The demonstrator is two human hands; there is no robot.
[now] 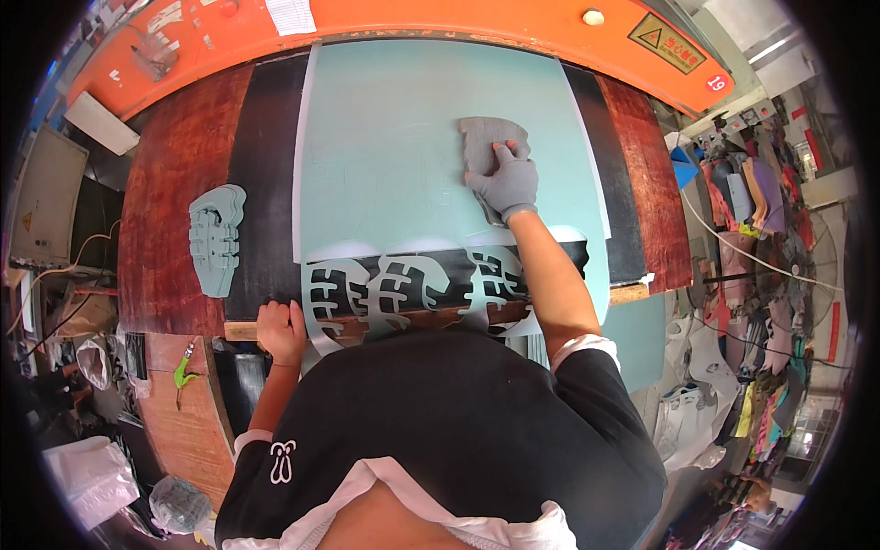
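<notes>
My right hand (507, 181), in a grey glove with bare fingertips, lies on a grey shaped piece (486, 137). Its fingers are bent around the middle of the piece; whether this is a cutting die or a cut part, I cannot tell. Under it spreads a pale green sheet (394, 137). Shoe-upper-like openings run along the sheet's near edge, leaving a cut-out strip (385, 291). My bare left hand (281, 332) is at the board's front edge, left of the sheet. Its fingers look curled in, and what they hold, if anything, is hidden.
A stack of pale green cut pieces (216, 240) lies on the board to the left. An orange machine beam (412, 20) crosses the far side. A green-handled tool (186, 371) rests on a wooden surface (174, 417) at lower left. Hanging coloured scraps (742, 220) crowd the right.
</notes>
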